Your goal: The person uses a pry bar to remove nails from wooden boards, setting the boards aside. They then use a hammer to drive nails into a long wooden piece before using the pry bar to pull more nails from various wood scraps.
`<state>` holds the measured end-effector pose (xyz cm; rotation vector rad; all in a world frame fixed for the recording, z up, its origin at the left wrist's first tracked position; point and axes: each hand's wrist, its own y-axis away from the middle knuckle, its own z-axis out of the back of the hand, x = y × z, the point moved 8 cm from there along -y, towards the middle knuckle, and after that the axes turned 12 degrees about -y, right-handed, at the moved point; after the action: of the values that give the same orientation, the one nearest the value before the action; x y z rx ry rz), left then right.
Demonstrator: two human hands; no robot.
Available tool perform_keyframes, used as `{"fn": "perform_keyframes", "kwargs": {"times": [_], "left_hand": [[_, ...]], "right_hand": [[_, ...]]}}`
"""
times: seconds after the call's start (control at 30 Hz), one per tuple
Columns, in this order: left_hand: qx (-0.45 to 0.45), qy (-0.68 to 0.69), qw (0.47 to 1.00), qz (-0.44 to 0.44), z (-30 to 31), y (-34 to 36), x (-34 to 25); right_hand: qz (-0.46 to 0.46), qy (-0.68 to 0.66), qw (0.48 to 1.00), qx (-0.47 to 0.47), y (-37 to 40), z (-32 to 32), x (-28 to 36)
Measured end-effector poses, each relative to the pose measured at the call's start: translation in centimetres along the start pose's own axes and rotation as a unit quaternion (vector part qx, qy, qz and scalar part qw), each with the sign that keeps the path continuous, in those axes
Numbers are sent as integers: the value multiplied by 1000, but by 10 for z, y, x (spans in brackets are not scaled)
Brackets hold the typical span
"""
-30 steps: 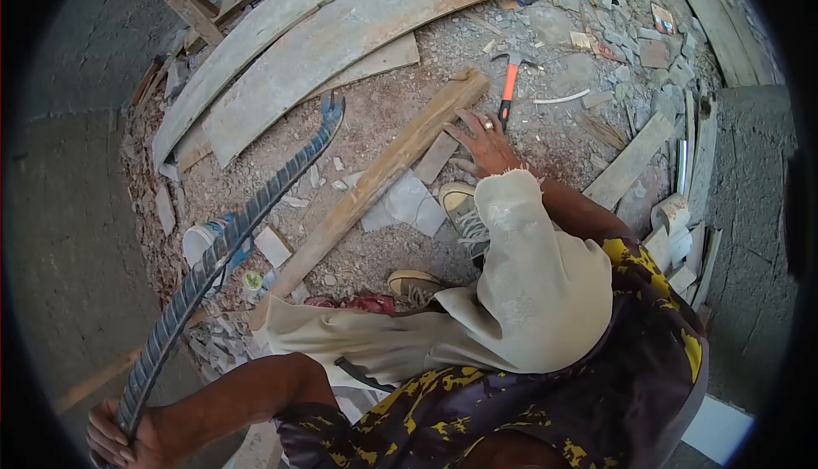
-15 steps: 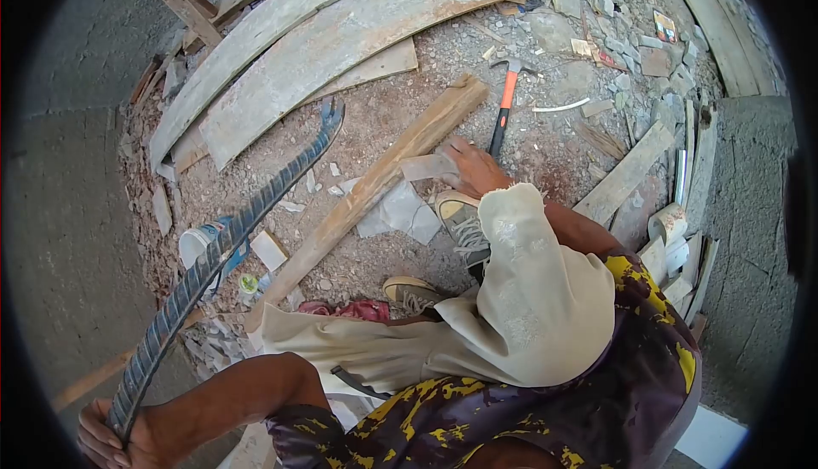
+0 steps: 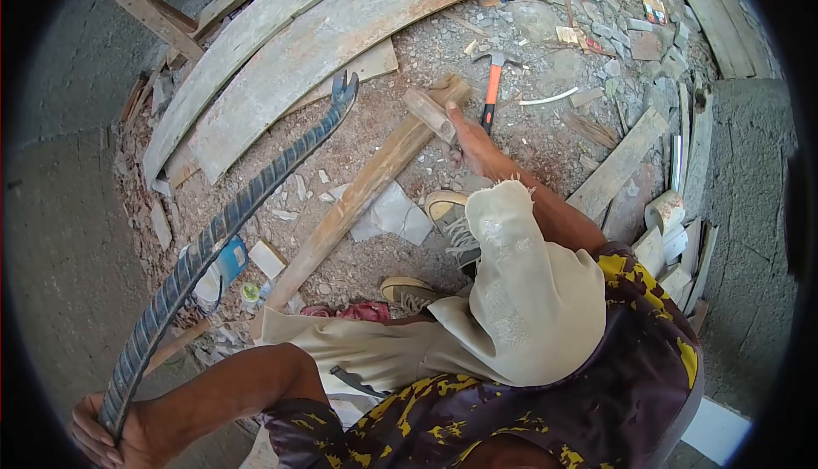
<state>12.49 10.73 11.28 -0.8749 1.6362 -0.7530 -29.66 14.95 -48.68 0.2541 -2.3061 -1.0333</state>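
Left hand (image 3: 106,435) grips one crowbar (image 3: 239,213); right hand (image 3: 473,141) holds one wood scrap (image 3: 430,114).

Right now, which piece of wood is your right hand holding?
The short flat offcut in the right hand, over the long beam's far end; the other boards lie on the ground.

Orange-handled hammer (image 3: 490,96), dark ribbed bar (image 3: 247,201)
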Motion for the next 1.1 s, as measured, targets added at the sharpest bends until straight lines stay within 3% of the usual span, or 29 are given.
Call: {"fn": "perform_keyframes", "kwargs": {"times": [0.07, 0.2, 0.27, 0.3, 0.37, 0.4, 0.47, 0.53, 0.57, 0.63, 0.67, 0.73, 0.77, 0.83, 0.87, 0.9, 0.97, 1.1], "left_hand": [[23, -3, 1000, 12, -23, 8, 12], [-17, 26, 999, -11, -46, 20, 29], [-12, 31, 999, 4, -52, 22, 36], [-20, 28, 999, 7, -53, 23, 40], [-29, 26, 999, 12, -55, 27, 46], [-29, 22, 999, 32, -56, 29, 51], [-23, 16, 998, 48, -60, 31, 59], [-8, 13, 997, 70, -65, 35, 66], [8, 0, 997, 74, -69, 34, 64], [17, 34, 998, 55, -75, 36, 70], [20, 44, 997, 55, -76, 36, 73], [14, 23, 999, 39, -72, 37, 72], [12, 27, 999, 39, -73, 37, 71], [-11, 25, 997, 78, -71, 40, 74], [-15, 18, 997, 79, -67, 40, 74], [-11, 12, 997, 81, -63, 39, 75], [-10, 3, 996, 85, -61, 42, 77], [-32, -30, 995, 88, -59, 46, 97]], "right_hand": [[-109, -77, 989, 59, -1, -11, -21], [-141, -111, 976, 120, -10, -8, -33], [-31, -24, 999, -27, -2, 13, -16], [-32, -23, 999, -27, 5, 8, -16], [116, 92, 986, -69, 12, 10, 2], [116, 90, 987, -70, 9, 13, 3], [254, 402, 878, -52, 7, 1, 33], [283, 451, 844, 66, 5, -24, 62], [275, 437, 853, 74, 0, -38, 73], [172, 550, 772, 268, -13, -70, 80], [178, 549, 775, 259, -20, -81, 89], [128, 715, 653, 215, -41, -96, 83], [128, 716, 653, 210, -41, -93, 74], [349, 700, 622, 28, -26, -98, 83], [341, 616, 710, 13, -13, -94, 79], [337, 617, 711, 19, -4, -90, 62], [420, 654, 629, 10, 18, -79, 35], [471, 636, 611, -12, 31, -62, 16]]}}
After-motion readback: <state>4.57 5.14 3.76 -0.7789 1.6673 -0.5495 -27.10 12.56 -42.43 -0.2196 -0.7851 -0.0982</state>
